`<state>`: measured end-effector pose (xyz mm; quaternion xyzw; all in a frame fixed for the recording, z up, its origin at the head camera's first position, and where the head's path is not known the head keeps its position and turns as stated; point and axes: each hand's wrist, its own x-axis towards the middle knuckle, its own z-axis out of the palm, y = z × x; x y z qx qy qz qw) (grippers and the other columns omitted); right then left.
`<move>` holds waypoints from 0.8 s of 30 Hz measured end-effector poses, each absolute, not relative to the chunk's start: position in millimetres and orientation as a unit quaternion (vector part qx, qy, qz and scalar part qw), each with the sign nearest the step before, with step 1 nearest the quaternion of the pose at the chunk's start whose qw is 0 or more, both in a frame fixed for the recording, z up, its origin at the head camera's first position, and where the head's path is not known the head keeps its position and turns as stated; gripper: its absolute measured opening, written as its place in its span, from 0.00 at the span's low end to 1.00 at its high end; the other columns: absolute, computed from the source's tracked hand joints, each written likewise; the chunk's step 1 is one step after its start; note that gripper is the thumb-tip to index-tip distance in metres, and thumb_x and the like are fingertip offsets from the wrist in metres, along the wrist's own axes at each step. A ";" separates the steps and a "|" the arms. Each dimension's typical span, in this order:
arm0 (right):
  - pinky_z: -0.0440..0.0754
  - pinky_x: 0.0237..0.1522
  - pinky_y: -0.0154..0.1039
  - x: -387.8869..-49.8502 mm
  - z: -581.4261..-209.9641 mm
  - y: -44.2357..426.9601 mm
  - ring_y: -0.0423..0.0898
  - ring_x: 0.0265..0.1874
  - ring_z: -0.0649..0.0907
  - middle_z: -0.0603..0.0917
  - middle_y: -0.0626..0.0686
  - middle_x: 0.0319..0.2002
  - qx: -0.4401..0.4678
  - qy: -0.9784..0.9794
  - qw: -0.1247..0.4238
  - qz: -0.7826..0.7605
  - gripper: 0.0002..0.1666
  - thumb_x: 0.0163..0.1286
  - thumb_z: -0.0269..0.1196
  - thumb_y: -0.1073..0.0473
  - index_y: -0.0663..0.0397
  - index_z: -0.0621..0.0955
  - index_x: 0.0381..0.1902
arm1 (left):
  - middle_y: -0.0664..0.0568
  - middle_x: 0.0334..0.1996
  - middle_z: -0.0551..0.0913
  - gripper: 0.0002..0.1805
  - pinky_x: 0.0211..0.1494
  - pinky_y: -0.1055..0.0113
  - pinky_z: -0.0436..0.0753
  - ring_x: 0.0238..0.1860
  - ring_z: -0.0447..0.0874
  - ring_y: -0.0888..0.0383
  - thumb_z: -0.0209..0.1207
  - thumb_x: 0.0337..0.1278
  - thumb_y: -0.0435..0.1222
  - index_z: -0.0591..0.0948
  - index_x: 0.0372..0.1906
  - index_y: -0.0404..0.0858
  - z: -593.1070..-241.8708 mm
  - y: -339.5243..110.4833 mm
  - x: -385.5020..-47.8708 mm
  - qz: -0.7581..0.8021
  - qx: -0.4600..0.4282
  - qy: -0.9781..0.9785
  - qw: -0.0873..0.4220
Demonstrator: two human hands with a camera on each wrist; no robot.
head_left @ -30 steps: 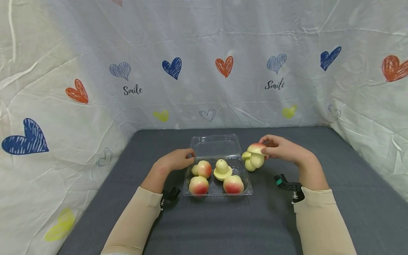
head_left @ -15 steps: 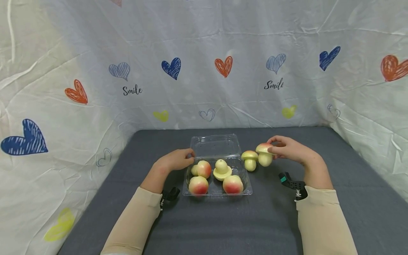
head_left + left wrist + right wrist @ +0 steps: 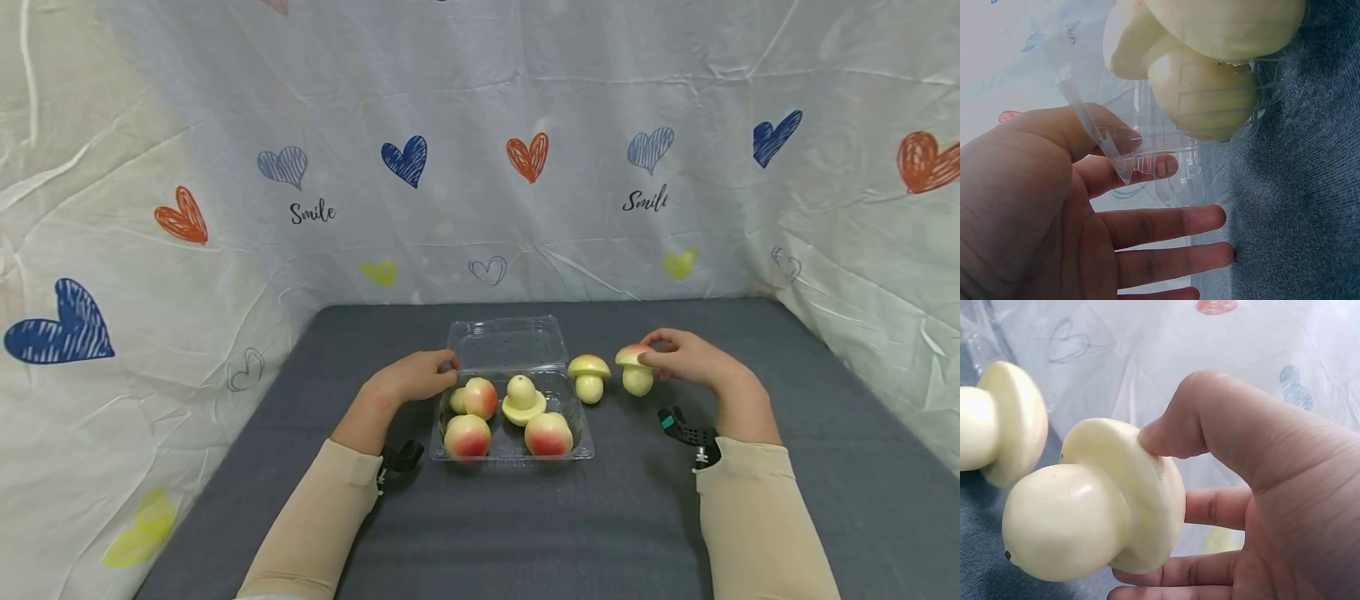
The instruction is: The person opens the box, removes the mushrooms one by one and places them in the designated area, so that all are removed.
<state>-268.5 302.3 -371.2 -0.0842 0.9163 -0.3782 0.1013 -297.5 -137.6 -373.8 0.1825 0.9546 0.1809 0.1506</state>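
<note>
A clear plastic box stands on the table with its lid laid back. Several toy mushrooms with yellow stems and reddish caps lie inside, among them an upturned mushroom. My left hand pinches the box's rear left corner between thumb and index finger; the other fingers stretch out straight in the left wrist view. Right of the box, my right hand holds a toy mushroom by its cap, thumb on one side and fingers behind. Another mushroom stands upright between it and the box.
Dark grey cloth covers the table. A white curtain printed with hearts and "Smile" hangs behind and along the sides. Black wrist mounts sit at both sleeves.
My right hand has carried its mushroom rightward and slightly lower, away from the other mushroom, which now shows fully beside the box. The left hand stays at the box's corner.
</note>
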 end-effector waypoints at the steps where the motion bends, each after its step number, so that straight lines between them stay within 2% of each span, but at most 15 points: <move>1: 0.79 0.50 0.58 -269.3 -372.4 302.7 0.55 0.42 0.84 0.84 0.62 0.49 -0.084 0.917 0.101 -0.377 0.33 0.78 0.59 0.44 0.65 0.73 0.65 | 0.47 0.56 0.80 0.19 0.51 0.50 0.79 0.49 0.79 0.51 0.49 0.76 0.45 0.78 0.63 0.46 -373.7 -137.5 -297.7 0.181 0.182 0.955 0.151; 13: 0.78 0.52 0.58 -276.8 -387.7 302.2 0.54 0.42 0.85 0.75 0.72 0.63 -0.081 0.916 0.118 -0.374 0.36 0.79 0.57 0.43 0.68 0.71 0.69 | 0.49 0.53 0.81 0.18 0.49 0.52 0.78 0.45 0.78 0.53 0.49 0.75 0.45 0.78 0.62 0.47 -375.8 -138.5 -299.4 0.178 0.183 0.955 0.149; 20: 0.82 0.45 0.51 -277.9 -393.1 299.7 0.53 0.39 0.85 0.77 0.72 0.60 -0.081 0.911 0.129 -0.383 0.36 0.80 0.56 0.46 0.71 0.69 0.71 | 0.49 0.53 0.81 0.19 0.49 0.52 0.79 0.46 0.78 0.53 0.49 0.76 0.45 0.78 0.63 0.46 -376.7 -138.1 -300.0 0.179 0.181 0.955 0.152; 24: 0.83 0.43 0.48 -278.9 -395.0 298.0 0.51 0.38 0.84 0.79 0.68 0.57 -0.082 0.905 0.133 -0.395 0.36 0.81 0.55 0.47 0.71 0.68 0.72 | 0.48 0.54 0.81 0.19 0.50 0.51 0.79 0.46 0.79 0.52 0.49 0.77 0.45 0.78 0.63 0.46 -377.1 -137.8 -300.2 0.181 0.180 0.955 0.154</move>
